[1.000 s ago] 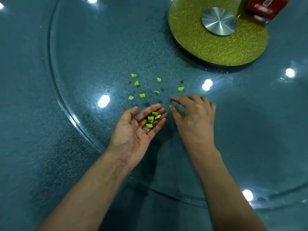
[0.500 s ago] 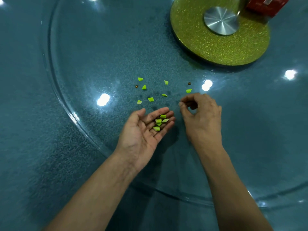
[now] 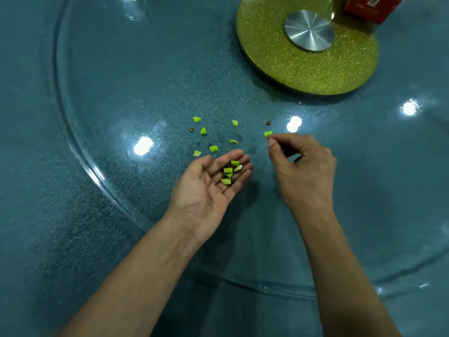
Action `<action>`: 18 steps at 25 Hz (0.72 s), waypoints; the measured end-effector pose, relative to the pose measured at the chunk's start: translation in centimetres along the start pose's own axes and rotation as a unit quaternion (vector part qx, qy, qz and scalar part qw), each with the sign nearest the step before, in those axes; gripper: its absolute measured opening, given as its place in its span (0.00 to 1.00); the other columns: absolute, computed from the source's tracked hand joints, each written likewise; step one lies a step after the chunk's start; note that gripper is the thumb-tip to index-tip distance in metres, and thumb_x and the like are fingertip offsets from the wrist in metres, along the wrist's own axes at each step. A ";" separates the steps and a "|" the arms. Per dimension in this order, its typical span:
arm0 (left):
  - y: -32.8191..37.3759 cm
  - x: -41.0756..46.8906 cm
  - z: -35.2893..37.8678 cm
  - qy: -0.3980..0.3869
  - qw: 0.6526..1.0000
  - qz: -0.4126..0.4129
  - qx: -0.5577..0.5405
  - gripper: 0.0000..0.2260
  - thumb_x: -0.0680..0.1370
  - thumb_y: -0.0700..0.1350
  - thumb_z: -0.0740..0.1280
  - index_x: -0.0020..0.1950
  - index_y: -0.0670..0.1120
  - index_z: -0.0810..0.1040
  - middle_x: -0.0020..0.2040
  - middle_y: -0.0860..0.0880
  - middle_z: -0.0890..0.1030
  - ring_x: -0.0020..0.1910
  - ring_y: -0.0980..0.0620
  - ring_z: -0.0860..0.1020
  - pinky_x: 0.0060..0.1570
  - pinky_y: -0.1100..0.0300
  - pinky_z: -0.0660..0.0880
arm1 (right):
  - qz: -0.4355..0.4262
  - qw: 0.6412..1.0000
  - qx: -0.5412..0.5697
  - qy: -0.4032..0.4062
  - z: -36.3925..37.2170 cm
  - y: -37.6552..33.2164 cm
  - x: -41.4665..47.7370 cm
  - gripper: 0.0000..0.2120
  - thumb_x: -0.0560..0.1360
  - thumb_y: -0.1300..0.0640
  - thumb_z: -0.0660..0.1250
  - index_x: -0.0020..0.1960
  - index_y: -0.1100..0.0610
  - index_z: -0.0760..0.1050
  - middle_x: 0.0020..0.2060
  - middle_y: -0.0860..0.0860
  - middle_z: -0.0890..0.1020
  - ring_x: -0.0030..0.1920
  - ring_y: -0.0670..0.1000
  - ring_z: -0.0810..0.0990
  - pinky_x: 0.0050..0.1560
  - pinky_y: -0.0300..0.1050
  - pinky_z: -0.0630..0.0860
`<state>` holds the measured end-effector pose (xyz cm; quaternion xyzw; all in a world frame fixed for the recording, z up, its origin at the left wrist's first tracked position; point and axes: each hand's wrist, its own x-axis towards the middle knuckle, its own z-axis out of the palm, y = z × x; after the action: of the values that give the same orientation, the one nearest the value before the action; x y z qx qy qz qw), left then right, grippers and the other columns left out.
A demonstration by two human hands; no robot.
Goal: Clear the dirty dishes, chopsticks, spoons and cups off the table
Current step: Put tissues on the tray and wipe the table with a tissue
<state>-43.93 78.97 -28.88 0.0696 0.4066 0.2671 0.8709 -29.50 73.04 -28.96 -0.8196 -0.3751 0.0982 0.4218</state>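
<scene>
Scraps (image 3: 213,148) of cut green vegetable are being judged very light, small and fairly stiff, and probably damp. Sticking to the smooth glass (image 3: 97,105), or skidding away under a fingertip, is therefore to be expected. Each piece is best being taken across its cut edges in a thumb-and-forefinger pinch, or being slid along the glass toward a waiting palm. No breakage is being feared, though a hard squeeze may bruise a piece.

About seven scraps are lying loose on the glass, spread in a patch just beyond both hands, with two brown bits (image 3: 268,123) lying among them. Several more are being carried on the fingers of the left hand (image 3: 209,188), which is being held palm up, loosely cupped, its fingertips near the closest loose pieces. The right hand (image 3: 303,171) is being held knuckles up just beside the left, its fingers curled and its thumb and forefinger drawn narrow. The rightmost scrap (image 3: 268,134) is lying right at those fingertips. Whether it is being touched or pinched cannot be told. The remaining pieces are lying to the left of the right hand, between it and the far side of the patch. A gold disc (image 3: 279,64) and a red box (image 3: 369,8) are standing well apart from the scraps, farther up the glass.
</scene>
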 end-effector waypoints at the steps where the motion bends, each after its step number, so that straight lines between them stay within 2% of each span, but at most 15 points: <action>1: 0.0 0.0 -0.1 0.000 1.000 -0.001 0.005 0.22 0.85 0.46 0.53 0.59 0.31 0.79 0.58 0.33 0.83 0.61 0.40 0.82 0.59 0.52 0.80 | 0.001 0.999 -0.034 -0.002 0.0 0.6 0.7 0.05 0.76 0.53 0.72 0.51 0.49 0.85 0.43 0.46 0.84 0.43 0.45 0.82 0.53 0.46 0.78; 3: 0.0 0.0 -0.1 -0.003 1.000 -0.005 0.012 0.22 0.85 0.46 0.53 0.60 0.31 0.79 0.58 0.33 0.83 0.61 0.39 0.82 0.59 0.52 0.80 | -0.006 0.996 -0.087 -0.017 0.3 1.7 1.8 0.07 0.76 0.52 0.70 0.53 0.47 0.85 0.45 0.48 0.83 0.46 0.50 0.82 0.55 0.55 0.77; 5: -0.1 0.1 0.0 -0.004 1.000 -0.007 0.014 0.23 0.85 0.47 0.52 0.60 0.31 0.79 0.58 0.33 0.83 0.61 0.39 0.82 0.58 0.52 0.80 | -0.016 0.992 -0.124 -0.036 0.8 2.3 2.6 0.09 0.77 0.51 0.70 0.56 0.46 0.84 0.48 0.50 0.81 0.49 0.54 0.81 0.56 0.60 0.76; 7: -0.2 0.2 0.1 -0.005 1.000 -0.009 0.020 0.23 0.85 0.47 0.52 0.60 0.31 0.79 0.58 0.33 0.83 0.60 0.39 0.82 0.58 0.52 0.80 | -0.015 0.987 -0.150 -0.053 1.1 2.5 3.1 0.10 0.77 0.51 0.71 0.57 0.45 0.84 0.49 0.50 0.80 0.50 0.55 0.80 0.56 0.60 0.76; 11: -0.2 0.3 0.3 -0.011 1.000 -0.007 0.021 0.23 0.85 0.47 0.53 0.61 0.31 0.79 0.58 0.33 0.83 0.60 0.39 0.82 0.58 0.52 0.81 | 0.007 0.989 -0.138 -0.059 1.0 2.5 3.5 0.04 0.75 0.52 0.73 0.49 0.46 0.82 0.47 0.47 0.79 0.49 0.52 0.79 0.56 0.59 0.76; 13: -0.3 0.4 0.4 -0.009 1.000 -0.007 0.025 0.23 0.85 0.47 0.53 0.62 0.31 0.78 0.58 0.33 0.83 0.60 0.39 0.82 0.58 0.52 0.81 | 0.022 0.989 -0.125 -0.078 0.5 2.1 3.3 0.03 0.74 0.53 0.74 0.47 0.48 0.81 0.44 0.44 0.81 0.45 0.48 0.79 0.55 0.53 0.77; 15: -0.5 0.4 0.6 -0.009 1.000 -0.007 0.027 0.23 0.85 0.47 0.53 0.61 0.31 0.79 0.58 0.33 0.83 0.60 0.39 0.82 0.59 0.52 0.80 | 0.013 0.990 -0.083 -0.110 -0.4 1.1 2.8 0.03 0.73 0.55 0.75 0.45 0.49 0.82 0.39 0.41 0.83 0.39 0.44 0.79 0.46 0.39 0.77; 16: -0.5 0.4 0.7 -0.009 1.000 -0.005 0.025 0.23 0.85 0.47 0.53 0.59 0.31 0.80 0.57 0.33 0.83 0.59 0.39 0.83 0.59 0.52 0.80 | 0.002 0.990 -0.043 -0.131 -0.9 0.3 2.5 0.03 0.73 0.56 0.75 0.44 0.50 0.82 0.38 0.41 0.84 0.37 0.43 0.79 0.40 0.33 0.74; 18: -0.7 0.5 0.9 -0.004 1.000 0.003 0.020 0.24 0.85 0.46 0.53 0.51 0.33 0.84 0.53 0.36 0.85 0.53 0.42 0.85 0.57 0.52 0.81 | -0.017 0.982 0.036 -0.183 -1.7 -1.0 1.7 0.04 0.72 0.59 0.77 0.44 0.51 0.84 0.37 0.43 0.84 0.35 0.41 0.78 0.36 0.28 0.69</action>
<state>-42.72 78.69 -28.92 0.0898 0.4079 0.2612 0.8703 -27.98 73.51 -26.88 -0.7656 -0.4562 0.2526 0.3767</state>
